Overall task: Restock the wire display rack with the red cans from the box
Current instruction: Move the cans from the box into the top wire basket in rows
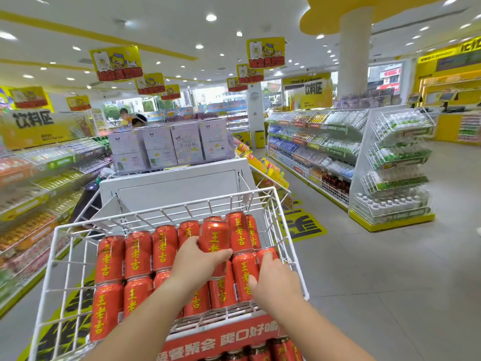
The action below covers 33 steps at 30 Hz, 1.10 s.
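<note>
A white wire display rack point(59, 259) fills the lower middle of the head view. Several red cans point(135, 254) with yellow characters lie stacked in rows in its top basket. My left hand point(200, 261) grips one red can point(214, 237) that sits raised above the stack near the basket's right side. My right hand point(273, 280) rests fingers-down on the cans point(243, 272) at the right end of the row, its fingers curled over their tops. More red cans point(283, 347) show on a lower tier behind a red label strip point(221, 340). No box is in view.
A white panel point(177, 188) stands behind the rack, with pale purple cartons point(171, 144) beyond it. Drink shelves point(33, 183) line the left. Another shelf run point(312, 149) with a wire end rack point(395, 165) stands right. Grey floor aisle point(377, 269) lies to the right.
</note>
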Motion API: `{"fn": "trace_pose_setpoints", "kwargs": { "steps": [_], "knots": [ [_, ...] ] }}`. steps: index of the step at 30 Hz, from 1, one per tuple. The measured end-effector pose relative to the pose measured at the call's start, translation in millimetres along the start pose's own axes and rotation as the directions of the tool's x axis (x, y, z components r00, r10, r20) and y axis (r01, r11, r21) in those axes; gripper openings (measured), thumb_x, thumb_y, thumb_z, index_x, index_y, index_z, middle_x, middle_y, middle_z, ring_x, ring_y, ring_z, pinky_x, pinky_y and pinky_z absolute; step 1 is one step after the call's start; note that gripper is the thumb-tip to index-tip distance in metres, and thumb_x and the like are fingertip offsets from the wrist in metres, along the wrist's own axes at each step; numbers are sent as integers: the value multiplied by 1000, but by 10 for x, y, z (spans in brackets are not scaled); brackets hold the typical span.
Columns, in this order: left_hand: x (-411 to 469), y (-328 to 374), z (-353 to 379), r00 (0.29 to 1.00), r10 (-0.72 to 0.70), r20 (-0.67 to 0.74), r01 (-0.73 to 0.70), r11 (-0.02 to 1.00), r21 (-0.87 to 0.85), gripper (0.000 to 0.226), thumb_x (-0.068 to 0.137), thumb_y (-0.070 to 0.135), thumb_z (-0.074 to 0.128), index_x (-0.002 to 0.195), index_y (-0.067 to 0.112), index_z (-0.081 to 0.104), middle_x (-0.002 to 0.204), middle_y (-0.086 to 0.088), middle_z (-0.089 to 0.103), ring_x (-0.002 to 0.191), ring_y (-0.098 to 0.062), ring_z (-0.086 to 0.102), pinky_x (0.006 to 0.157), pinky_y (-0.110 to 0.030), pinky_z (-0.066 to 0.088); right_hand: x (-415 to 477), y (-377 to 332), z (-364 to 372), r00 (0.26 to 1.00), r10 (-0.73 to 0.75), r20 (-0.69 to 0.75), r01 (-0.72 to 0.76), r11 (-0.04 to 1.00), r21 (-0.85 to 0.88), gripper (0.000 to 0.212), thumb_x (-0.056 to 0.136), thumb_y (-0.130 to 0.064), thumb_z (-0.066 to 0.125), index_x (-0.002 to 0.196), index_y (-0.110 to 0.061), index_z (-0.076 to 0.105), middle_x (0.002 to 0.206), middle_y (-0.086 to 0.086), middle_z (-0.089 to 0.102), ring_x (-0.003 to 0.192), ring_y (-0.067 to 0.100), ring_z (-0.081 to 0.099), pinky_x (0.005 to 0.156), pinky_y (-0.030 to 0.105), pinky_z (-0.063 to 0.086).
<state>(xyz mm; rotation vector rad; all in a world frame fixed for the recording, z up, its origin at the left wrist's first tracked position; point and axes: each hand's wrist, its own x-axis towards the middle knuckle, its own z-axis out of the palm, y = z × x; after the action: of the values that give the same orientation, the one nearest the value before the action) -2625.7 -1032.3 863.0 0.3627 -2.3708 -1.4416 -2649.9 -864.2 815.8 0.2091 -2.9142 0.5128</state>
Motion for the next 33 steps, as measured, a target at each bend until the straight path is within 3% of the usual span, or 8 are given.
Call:
{"fn": "trace_pose_setpoints", "kwargs": {
  "steps": [5,8,12,17,20,22,29,33],
  "knots": [
    [290,300,343,999,-37,19,36,998,61,41,63,40,93,90,15,74,79,3,77,78,-16,74,79,-38,60,-123,100,66,996,-87,-12,84,988,-127,63,92,-57,46,137,-14,38,130,10,53,123,32,50,101,44,40],
    [445,421,554,997,-70,26,68,996,62,36,64,31,91,88,7,77,74,-3,77,68,-14,74,70,-33,61,-237,107,86,994,-105,-25,101,984,-148,81,83,-66,49,142,-11,43,135,14,52,126,36,47,106,51,37],
    [578,497,765,996,-94,-12,95,992,80,30,63,31,90,80,10,75,61,6,71,43,0,60,39,-15,42,-363,155,83,984,-149,-101,141,987,-79,85,32,-76,76,89,-12,81,91,15,76,83,35,75,70,51,62],
    [629,528,1010,996,-75,-42,80,985,151,34,62,39,91,74,12,74,68,0,73,60,-14,68,56,-27,51,-392,268,277,976,-155,-154,150,988,-42,76,16,-74,81,71,-21,82,80,10,77,72,26,76,81,43,51],
    [620,552,1161,997,-38,-65,49,980,191,41,62,43,91,85,15,72,84,-3,74,78,-19,71,76,-35,58,-414,347,347,917,-246,-314,220,968,-116,28,59,-54,82,61,-26,79,74,6,77,65,21,75,75,39,52],
    [618,575,1239,996,12,-85,7,974,225,49,62,45,90,95,15,70,96,-6,71,87,-23,68,79,-33,55,-391,377,416,885,-310,-348,263,949,-176,51,95,-28,42,60,-26,78,74,6,77,65,20,75,62,38,60],
    [678,602,1352,995,64,-82,-19,888,460,55,73,56,74,106,14,63,111,-10,64,110,-33,59,90,-40,50,-405,519,402,752,-339,-566,213,937,-277,65,98,-22,26,62,-27,78,73,4,77,65,18,75,56,42,60],
    [689,582,1401,988,126,-88,-55,826,562,57,79,57,68,113,12,61,121,-13,60,122,-37,49,101,-43,41,-442,516,317,831,-297,-470,217,952,-218,16,62,-33,65,62,-26,79,73,5,77,65,19,76,57,43,60]
  ]
}}
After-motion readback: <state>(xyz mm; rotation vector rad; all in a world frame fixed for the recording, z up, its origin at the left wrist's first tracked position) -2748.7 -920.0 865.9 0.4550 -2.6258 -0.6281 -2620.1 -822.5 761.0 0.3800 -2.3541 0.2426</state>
